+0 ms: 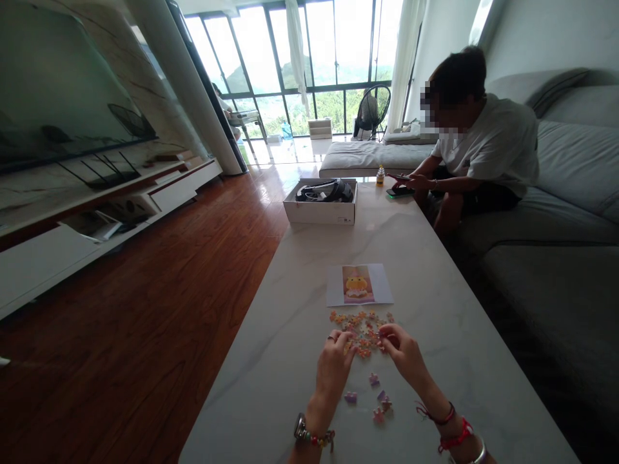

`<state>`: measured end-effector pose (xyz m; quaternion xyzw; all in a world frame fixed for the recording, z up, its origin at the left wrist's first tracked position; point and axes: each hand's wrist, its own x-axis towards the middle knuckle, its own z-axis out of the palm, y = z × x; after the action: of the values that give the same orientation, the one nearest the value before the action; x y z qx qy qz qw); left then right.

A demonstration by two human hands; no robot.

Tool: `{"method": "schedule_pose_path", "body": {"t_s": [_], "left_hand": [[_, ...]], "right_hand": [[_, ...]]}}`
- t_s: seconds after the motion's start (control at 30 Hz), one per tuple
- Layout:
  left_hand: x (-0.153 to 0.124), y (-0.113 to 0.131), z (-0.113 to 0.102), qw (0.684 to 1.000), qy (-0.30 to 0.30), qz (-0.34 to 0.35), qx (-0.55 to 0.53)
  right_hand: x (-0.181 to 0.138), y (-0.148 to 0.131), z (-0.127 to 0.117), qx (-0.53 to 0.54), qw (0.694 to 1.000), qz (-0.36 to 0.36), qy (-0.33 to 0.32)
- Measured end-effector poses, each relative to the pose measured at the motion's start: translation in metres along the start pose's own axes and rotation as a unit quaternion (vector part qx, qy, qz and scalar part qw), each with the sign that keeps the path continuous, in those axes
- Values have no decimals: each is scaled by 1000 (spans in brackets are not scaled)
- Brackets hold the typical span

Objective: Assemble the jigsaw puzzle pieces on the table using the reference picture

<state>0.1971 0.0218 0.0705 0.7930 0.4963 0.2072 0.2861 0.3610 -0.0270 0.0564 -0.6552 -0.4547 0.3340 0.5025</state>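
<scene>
A heap of small jigsaw pieces [362, 324], orange and pink, lies on a pale marble table [271, 361]. My left hand [334, 359] rests at the heap's left edge, fingers curled onto the pieces. My right hand [401, 349] sits at the heap's right edge, fingertips pinched on a piece. Several loose pink pieces [378, 401] lie between my wrists, nearer to me. A printed reference picture [358, 284] of a yellow figure lies just beyond the heap.
A white open box [321, 209] with a dark headset stands farther up the table. Another person [476, 151] sits on the grey sofa [575, 193] at the right, holding a phone [399, 191] by a small bottle [380, 176]. Wooden floor and a TV unit are on the left.
</scene>
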Motion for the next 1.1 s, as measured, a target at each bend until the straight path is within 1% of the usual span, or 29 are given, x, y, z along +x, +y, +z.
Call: {"method": "schedule_pose_path", "body": {"t_s": [0.5, 0.63, 0.8, 1.1], "left_hand": [[0, -3, 2, 1000, 13, 24, 9], [1, -2, 0, 1000, 10, 25, 11], [2, 0, 0, 999, 21, 26, 9], [2, 1, 1, 1000, 15, 22, 5]], "right_hand": [[0, -3, -2, -20, 1000, 0, -6], [1, -4, -2, -21, 1000, 0, -7], [2, -6, -3, -29, 1000, -3, -3], [1, -10, -6, -28, 1000, -3, -4]]}}
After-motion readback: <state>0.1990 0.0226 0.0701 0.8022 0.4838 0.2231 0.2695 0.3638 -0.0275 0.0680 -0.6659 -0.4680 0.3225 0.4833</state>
